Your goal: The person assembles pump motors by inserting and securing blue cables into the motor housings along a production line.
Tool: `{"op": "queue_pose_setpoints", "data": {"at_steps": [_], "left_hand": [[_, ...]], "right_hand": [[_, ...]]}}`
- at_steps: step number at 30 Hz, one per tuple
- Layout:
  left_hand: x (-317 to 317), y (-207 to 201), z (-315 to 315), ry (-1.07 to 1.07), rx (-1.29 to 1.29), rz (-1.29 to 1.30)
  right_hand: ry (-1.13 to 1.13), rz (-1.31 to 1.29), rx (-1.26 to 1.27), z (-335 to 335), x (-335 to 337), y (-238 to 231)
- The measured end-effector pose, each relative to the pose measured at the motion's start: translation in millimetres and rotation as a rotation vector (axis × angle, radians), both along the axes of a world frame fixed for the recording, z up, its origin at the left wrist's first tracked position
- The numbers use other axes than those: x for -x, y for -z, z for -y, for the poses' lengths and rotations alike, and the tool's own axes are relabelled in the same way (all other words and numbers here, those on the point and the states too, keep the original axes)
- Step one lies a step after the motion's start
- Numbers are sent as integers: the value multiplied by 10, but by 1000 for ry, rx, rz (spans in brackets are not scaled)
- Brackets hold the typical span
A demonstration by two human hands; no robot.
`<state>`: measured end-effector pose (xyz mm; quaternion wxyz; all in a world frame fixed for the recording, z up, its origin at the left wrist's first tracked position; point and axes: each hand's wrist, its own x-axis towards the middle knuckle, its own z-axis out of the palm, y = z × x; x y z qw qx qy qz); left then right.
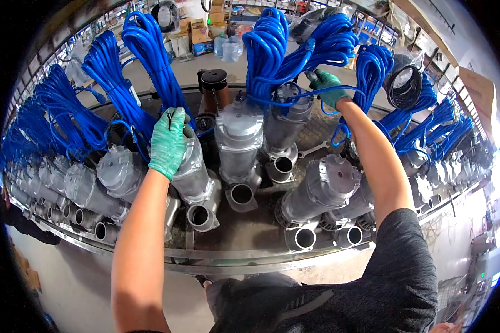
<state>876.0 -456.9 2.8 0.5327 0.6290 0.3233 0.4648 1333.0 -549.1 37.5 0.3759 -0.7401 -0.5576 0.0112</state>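
My left hand [169,142], in a green glove, is closed at the top of a grey metal submersible pump [193,172]. What its fingers grip is hidden; a coiled blue cable [153,55] rises just behind it. My right hand [329,89], also gloved in green, reaches farther out with its fingers curled round a blue cable [339,90] beside a large coil [325,47]. Between my hands stand two more upright pumps, a nearer pump [239,136] and one behind it [286,125], with round outlets facing me.
Rows of pumps [83,186] with blue coils line the bench left and right. Another pump [322,188] leans near my right forearm. A wrench [314,149] lies on the bench, and a brown cylinder with a black top [214,89] stands behind. The metal bench edge [233,258] curves before me.
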Motion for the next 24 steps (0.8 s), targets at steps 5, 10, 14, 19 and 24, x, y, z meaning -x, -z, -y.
{"op": "queue_pose_setpoints", "data": {"at_steps": [5, 10, 14, 19, 24], "left_hand": [[21, -14, 4, 3, 29, 62], [31, -51, 49, 50, 61, 63], [107, 13, 44, 30, 52, 39], [-61, -21, 102, 45, -8, 102], [44, -51, 92, -19, 17, 48]], "right_hand": [[123, 285, -80, -64, -65, 47], [247, 472, -48, -107, -15, 58], [263, 506, -100, -202, 88, 120], [260, 540, -260, -137, -672, 807], [249, 349, 34, -265, -63, 234]]}}
